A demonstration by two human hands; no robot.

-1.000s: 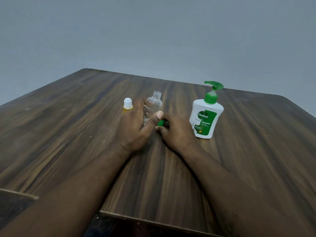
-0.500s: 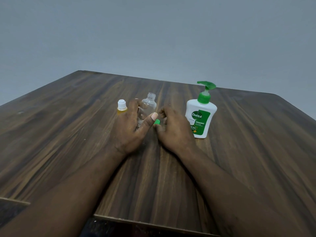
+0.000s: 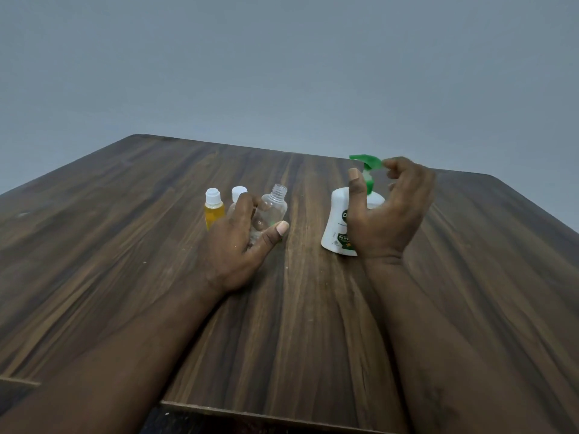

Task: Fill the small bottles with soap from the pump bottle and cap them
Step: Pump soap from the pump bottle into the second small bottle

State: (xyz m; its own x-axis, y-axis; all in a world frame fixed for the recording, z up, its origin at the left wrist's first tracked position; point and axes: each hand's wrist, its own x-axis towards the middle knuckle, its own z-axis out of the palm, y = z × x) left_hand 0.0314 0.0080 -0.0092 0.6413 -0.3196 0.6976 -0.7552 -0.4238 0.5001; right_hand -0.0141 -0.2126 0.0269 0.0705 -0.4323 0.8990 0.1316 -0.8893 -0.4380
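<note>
A clear small bottle [image 3: 272,208] with no cap stands on the wooden table [image 3: 119,252]. My left hand [image 3: 238,245] grips it, thumb in front and fingers behind. Left of it stands a small bottle of yellow soap [image 3: 214,211] with a white cap. A second white-capped small bottle [image 3: 238,193] is mostly hidden behind my left fingers. The white pump bottle [image 3: 336,227] with a green pump head [image 3: 366,160] stands to the right. My right hand [image 3: 390,211] is raised in front of it, thumb and curved fingers cupped around the pump neck, not clearly closed.
The dark wood table stretches wide on both sides, and its near edge [image 3: 250,408] lies under my forearms. A plain grey wall rises behind the far edge.
My right hand has left the green cap near the clear bottle and risen to the pump head. My left hand keeps hold of the clear bottle. A second white-capped bottle now shows.
</note>
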